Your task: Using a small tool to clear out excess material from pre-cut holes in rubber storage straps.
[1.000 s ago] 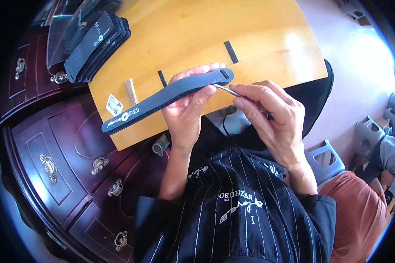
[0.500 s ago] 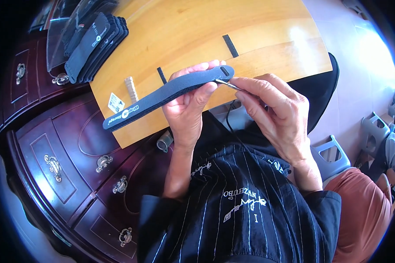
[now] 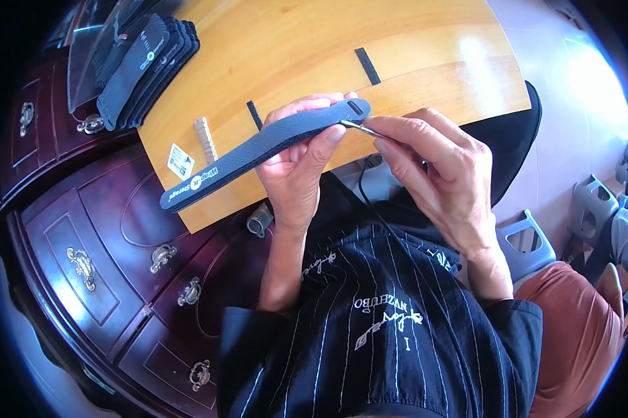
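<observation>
Grey strap (image 3: 258, 146): sitting slightly higher in view than a second ago, along with bench (image 3: 439, 42); slanting above its near edge, keeping its layers hard to count.
Left hand (image 3: 296, 182): gripping the strap near its slotted end, losing most fingers behind it.
Right hand (image 3: 448, 174): pinching a slim metal tool (image 3: 362, 129), hiding its rear.
Tool tip: reaching the strap's edge, blurring there.

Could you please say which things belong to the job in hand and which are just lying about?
Job:
dark strap in left hand
slim metal tool in right hand
probably stacked straps

Seemingly lying about:
black strips
pale strip
white label
</observation>
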Available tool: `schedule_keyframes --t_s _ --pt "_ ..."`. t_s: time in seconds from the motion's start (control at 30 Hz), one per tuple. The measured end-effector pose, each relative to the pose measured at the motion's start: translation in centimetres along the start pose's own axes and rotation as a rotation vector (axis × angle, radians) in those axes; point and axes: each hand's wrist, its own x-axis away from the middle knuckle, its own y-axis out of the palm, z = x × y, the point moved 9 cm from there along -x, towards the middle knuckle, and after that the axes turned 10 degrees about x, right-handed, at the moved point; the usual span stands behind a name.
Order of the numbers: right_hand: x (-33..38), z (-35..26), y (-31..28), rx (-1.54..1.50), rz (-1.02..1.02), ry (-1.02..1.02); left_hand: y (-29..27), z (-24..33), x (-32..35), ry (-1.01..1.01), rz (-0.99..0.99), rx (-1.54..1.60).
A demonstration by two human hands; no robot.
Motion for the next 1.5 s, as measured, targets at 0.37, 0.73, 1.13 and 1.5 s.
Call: schedule_keyframes --t_s 0.37,0.73,1.13,1.5 --pt "-0.04 0.34 -0.12 -0.067 0.003 0.029 0.20 0.02 -0.14 0.018 -0.033 -0.011" --pt "0.10 0.28 -0.18 -0.054 0.006 0.010 0.25 -0.12 -0.19 0.043 -0.042 0.025" --pt "0.05 0.17 -0.13 -0.113 -0.027 0.033 -0.05 0.31 0.00 0.072 -0.025 -0.017" --pt "-0.03 0.00 -0.18 -0.119 -0.032 0.026 0.03 0.75 0.02 0.099 -0.023 0.012"
